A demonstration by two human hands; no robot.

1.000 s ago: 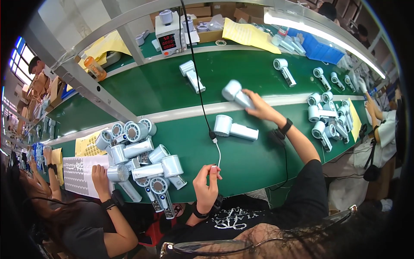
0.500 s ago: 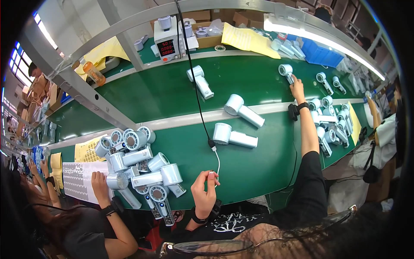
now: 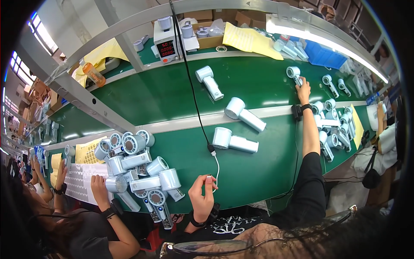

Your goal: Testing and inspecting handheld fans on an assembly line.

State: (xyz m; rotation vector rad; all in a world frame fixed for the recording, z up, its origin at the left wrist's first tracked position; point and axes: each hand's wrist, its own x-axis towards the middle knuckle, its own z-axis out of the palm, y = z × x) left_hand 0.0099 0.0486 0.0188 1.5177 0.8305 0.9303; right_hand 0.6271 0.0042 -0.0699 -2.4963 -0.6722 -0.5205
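Observation:
My left hand (image 3: 202,197), near the bench's front edge, pinches the plug end of a white charging cable (image 3: 217,166); its metal tip points up. This cable joins a black cord (image 3: 196,99) hanging from above. Stretched far to the right, my right hand (image 3: 303,90) has its fingers closed round the handle of a pale blue handheld fan (image 3: 293,72) on the far green surface. Between my hands, one pale blue fan (image 3: 235,140) lies on the near bench and another fan (image 3: 244,114) lies across the metal strip. A further fan (image 3: 210,83) lies beyond.
Piled fans (image 3: 148,157) stand at the left, beside a co-worker's hand (image 3: 100,190) and a white sheet (image 3: 79,179). More fans (image 3: 334,123) are heaped at the right. Behind are a power supply (image 3: 167,47), yellow paper (image 3: 252,41) and a blue bin (image 3: 323,54). A metal post (image 3: 92,101) slants at the left.
My right hand and its fan have shifted right, as have the fans on the far surface. My left hand keeps its pinch on the cable. At the left, a co-worker's raised hand and fan have appeared.

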